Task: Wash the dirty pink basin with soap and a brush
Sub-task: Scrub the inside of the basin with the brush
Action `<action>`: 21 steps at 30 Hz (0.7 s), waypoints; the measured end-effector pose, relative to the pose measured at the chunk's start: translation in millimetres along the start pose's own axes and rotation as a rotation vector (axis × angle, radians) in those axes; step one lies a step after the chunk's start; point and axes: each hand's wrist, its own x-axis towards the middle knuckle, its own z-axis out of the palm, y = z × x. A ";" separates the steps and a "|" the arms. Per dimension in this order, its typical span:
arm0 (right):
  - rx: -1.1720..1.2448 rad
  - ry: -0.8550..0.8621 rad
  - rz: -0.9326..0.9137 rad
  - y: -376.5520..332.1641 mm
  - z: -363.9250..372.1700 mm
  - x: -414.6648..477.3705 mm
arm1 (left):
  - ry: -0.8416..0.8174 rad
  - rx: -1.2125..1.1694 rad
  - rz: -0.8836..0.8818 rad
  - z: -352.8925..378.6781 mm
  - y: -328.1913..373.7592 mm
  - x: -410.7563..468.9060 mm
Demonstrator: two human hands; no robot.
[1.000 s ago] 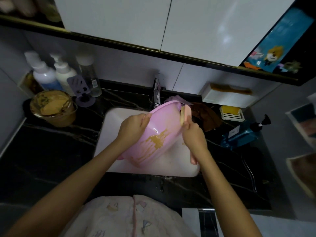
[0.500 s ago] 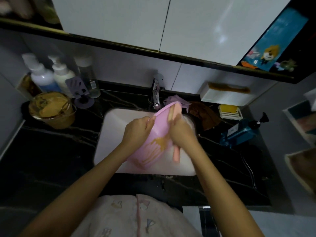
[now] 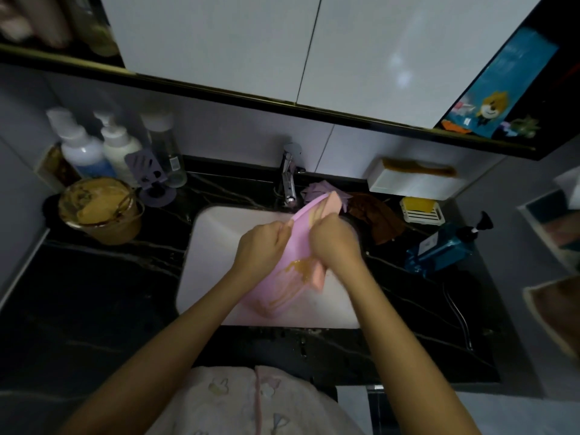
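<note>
The pink basin (image 3: 284, 279) stands tilted on edge over the white sink (image 3: 207, 243), with brown smears running down its inside. My left hand (image 3: 262, 243) grips its upper left rim. My right hand (image 3: 334, 238) holds a peach-pink brush (image 3: 318, 277) whose handle sticks out below the fist. The brush head (image 3: 332, 202) shows above the fist, against the basin's upper inside near the rim.
A chrome tap (image 3: 288, 180) rises behind the sink. On the black counter stand a tub of brown paste (image 3: 100, 211) and bottles (image 3: 81, 149) at left. To the right are a brown cloth (image 3: 376, 215), a yellow soap in a dish (image 3: 422, 208) and a blue pump bottle (image 3: 442, 249).
My right hand has brought the brush from the basin's right rim to its inside. The basin has tipped steeper, more on edge. My left hand keeps its hold on the rim.
</note>
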 end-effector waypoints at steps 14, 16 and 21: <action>-0.323 0.076 -0.450 46.7 37.8 -52.3 | 0.007 -0.103 -0.079 -18.0 -18.0 9.4; -0.332 0.149 -0.357 66.6 24.1 -21.8 | 0.005 -0.105 -0.079 -20.1 -20.8 8.9; -0.105 0.164 -0.340 59.8 28.7 -20.9 | -0.001 -0.084 -0.088 -19.0 -18.5 12.8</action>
